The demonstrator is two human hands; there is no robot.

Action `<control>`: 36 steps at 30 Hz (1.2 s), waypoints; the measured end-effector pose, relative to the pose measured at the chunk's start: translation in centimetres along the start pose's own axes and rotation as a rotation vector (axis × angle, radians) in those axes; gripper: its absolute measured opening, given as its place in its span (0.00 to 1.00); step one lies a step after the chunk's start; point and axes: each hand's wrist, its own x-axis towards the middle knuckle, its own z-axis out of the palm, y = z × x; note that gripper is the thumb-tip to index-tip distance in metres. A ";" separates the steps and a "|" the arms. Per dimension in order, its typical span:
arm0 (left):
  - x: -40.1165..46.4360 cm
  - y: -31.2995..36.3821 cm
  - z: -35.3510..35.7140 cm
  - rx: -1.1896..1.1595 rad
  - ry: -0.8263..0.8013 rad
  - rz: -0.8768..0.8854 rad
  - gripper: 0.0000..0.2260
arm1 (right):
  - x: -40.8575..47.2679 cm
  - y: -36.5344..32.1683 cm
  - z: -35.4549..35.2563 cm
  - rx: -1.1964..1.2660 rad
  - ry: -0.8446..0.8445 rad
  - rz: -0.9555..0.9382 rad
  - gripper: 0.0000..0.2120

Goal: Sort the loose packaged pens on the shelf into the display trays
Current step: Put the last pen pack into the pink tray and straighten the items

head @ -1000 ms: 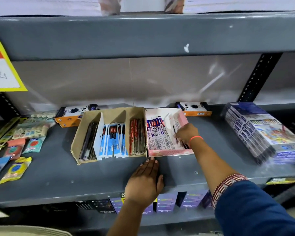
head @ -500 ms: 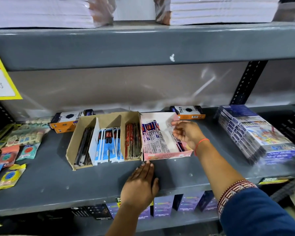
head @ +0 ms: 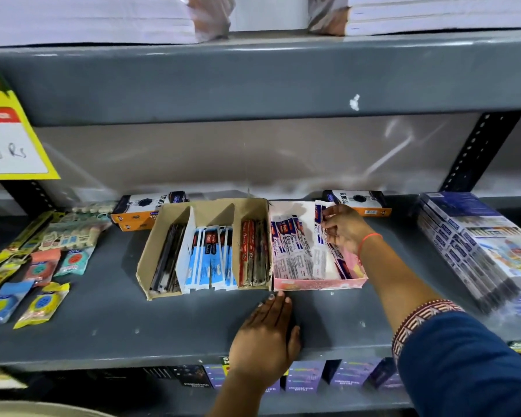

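Note:
A brown cardboard tray on the grey shelf holds dark pens, blue-and-white pen packs and red pen packs in three compartments. Touching its right side, a pink tray holds white and blue packaged pens. My right hand is inside the pink tray, fingers pinching the top of one upright pen pack at the back. Flat on the shelf lies my left hand, fingertips just short of the spot where the two trays meet.
Orange and black boxes lie behind the trays. Loose colourful packets spread at the left. A stack of wrapped blue boxes sits at the right. Purple boxes line the shelf below. A yellow price sign hangs upper left.
My right hand moved from the front right of the pink tray toward its back and now pinches a pen pack. My left hand stayed flat on the shelf.

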 end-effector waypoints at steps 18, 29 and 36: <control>0.0 0.0 0.3 -0.002 0.015 -0.008 0.21 | 0.3 1.3 1.9 -0.875 0.274 -0.197 0.16; 0.1 0.2 0.0 -0.010 0.012 -0.020 0.22 | -1.9 2.8 1.9 -1.293 0.229 -0.121 0.17; 0.1 0.1 0.2 -0.010 0.023 -0.013 0.22 | -1.7 2.4 2.1 -1.231 0.281 -0.148 0.16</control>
